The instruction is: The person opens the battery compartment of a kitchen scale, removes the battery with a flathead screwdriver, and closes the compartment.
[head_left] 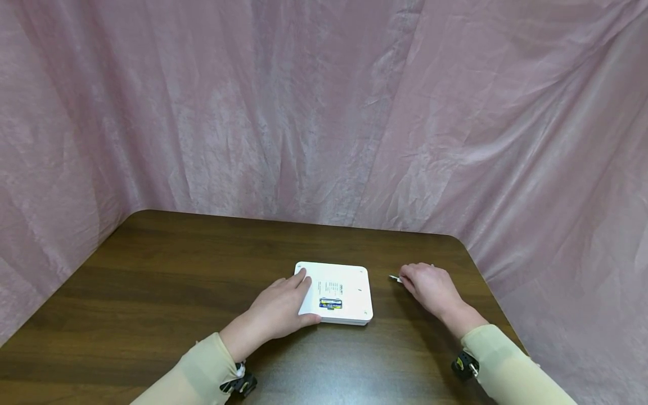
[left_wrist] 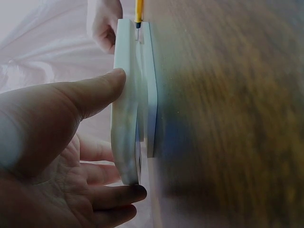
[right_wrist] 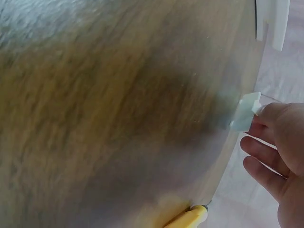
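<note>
A flat white square kitchen scale (head_left: 349, 281) lies underside up on the table, its printed label and corner screws showing. Batteries (head_left: 331, 304) with blue and yellow wrappers sit in its uncovered battery slot. My left hand (head_left: 280, 309) grips the scale's left side, thumb on the near edge and fingers over the top and far side. To the right, apart from the scale, my right hand (head_left: 430, 287) pinches a small white battery cover (right_wrist: 244, 113) between thumb and fingers, close over the table.
A yellow-handled screwdriver (left_wrist: 138, 10) with a thin metal shaft lies on the table near the right hand; the hand hides it in the head view. The brown wooden table (head_left: 177, 281) has rounded far corners. Pink curtains (head_left: 304, 112) hang behind and beside it.
</note>
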The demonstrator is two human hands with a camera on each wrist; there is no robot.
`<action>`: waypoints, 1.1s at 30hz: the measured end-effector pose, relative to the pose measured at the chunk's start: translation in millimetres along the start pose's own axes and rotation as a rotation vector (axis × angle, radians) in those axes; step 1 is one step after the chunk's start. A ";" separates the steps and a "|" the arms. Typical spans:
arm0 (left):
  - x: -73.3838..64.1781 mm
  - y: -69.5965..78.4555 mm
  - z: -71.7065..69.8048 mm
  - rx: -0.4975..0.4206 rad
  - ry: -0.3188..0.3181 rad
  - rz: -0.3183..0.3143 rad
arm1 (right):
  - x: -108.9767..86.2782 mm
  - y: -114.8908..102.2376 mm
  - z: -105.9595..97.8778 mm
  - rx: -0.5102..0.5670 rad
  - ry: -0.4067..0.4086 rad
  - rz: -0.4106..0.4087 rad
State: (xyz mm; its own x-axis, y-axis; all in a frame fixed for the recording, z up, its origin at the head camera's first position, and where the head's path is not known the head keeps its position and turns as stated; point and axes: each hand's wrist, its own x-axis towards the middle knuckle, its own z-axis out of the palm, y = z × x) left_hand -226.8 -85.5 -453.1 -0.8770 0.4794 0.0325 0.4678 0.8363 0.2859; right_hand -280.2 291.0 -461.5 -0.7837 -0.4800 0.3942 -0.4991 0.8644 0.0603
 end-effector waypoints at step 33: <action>-1.2 0.8 -1.2 -0.004 -0.001 -0.002 | -22.4 -23.9 -4.7 -0.029 -0.069 0.033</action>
State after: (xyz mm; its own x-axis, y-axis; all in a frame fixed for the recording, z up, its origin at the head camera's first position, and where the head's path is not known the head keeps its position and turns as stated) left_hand -225.5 -85.8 -451.7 -0.8778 0.4781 0.0309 0.4656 0.8361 0.2901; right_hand -249.0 281.8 -467.5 -0.8235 -0.4599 0.3321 -0.4626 0.8833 0.0759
